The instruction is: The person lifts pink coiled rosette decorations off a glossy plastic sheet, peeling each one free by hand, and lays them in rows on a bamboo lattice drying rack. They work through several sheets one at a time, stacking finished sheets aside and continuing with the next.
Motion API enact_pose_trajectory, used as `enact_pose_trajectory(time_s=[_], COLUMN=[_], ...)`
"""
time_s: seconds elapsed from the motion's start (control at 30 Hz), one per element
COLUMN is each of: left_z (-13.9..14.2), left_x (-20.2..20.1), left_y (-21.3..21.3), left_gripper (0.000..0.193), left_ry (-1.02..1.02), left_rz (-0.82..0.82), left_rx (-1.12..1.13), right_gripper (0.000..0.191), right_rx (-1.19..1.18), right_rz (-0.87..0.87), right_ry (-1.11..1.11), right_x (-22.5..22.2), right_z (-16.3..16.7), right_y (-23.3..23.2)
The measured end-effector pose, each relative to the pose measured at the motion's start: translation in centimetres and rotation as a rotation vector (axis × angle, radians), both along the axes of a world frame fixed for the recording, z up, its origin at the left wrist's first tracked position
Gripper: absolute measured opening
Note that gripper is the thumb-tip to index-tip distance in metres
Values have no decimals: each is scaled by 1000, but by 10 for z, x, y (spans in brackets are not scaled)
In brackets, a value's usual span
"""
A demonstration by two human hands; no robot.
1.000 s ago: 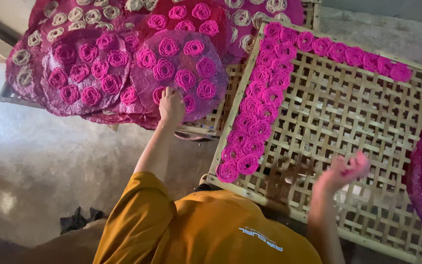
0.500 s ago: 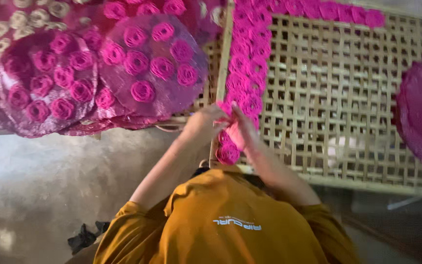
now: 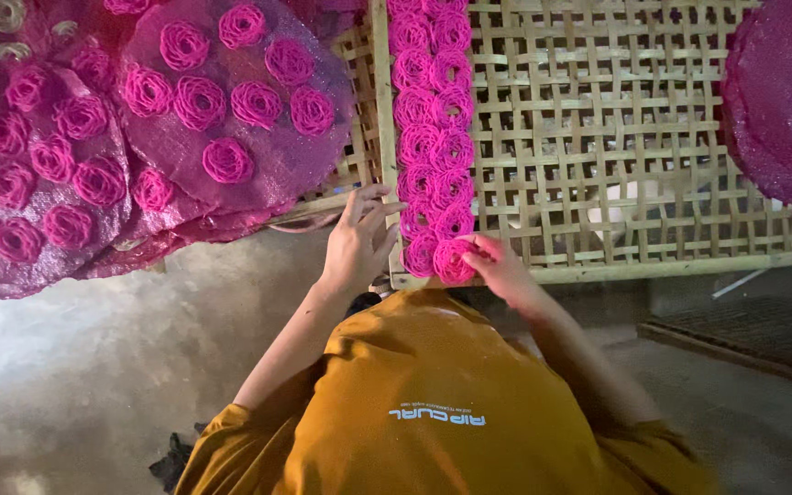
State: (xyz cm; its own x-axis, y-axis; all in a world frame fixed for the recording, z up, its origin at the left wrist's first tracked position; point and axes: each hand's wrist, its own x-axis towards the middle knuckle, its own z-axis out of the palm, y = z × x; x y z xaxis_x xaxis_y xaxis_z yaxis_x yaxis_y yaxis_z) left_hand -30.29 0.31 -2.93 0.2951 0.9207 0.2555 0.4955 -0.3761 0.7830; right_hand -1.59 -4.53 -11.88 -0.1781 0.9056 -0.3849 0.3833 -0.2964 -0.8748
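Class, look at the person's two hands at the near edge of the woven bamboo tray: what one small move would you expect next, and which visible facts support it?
Probably the right hand presses the pink coiled noodle rosette flat onto the woven bamboo tray and lets go. The rosette already sits at the near end of the second column, beside its neighbours, with fingertips on it. The left hand rests open at the tray's corner.

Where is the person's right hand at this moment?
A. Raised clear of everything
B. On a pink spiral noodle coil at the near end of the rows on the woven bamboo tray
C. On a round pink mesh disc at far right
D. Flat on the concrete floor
B: the right hand touches the pink spiral noodle coil at the near edge of the woven bamboo tray.
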Motion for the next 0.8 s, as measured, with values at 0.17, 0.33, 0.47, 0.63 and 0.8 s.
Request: enact_pose_trajectory(time_s=[0.17,0.33,0.47,0.63,0.8], left_z=[-28,-69,-85,-100,-100], left_x=[-11,-33,-79,-82,-77], left_y=[3,69,162,229,236], left_gripper=[31,36,30,51,38], left_ry=[15,150,529,867,722], left_rz=[45,270,652,610,606], left_rx=[21,123,-47,-59,-253], right_gripper=[33,31,29,28,28], right_rx=[421,744,719,515,560], right_rz=[-10,-33,-114,-80,52], right_ry=[-425,-664,-506,-364,-274], right_x=[-25,-27,-13,3,5], right_z=[22,49,69,79,67], right_y=[-14,-9,6,42,91])
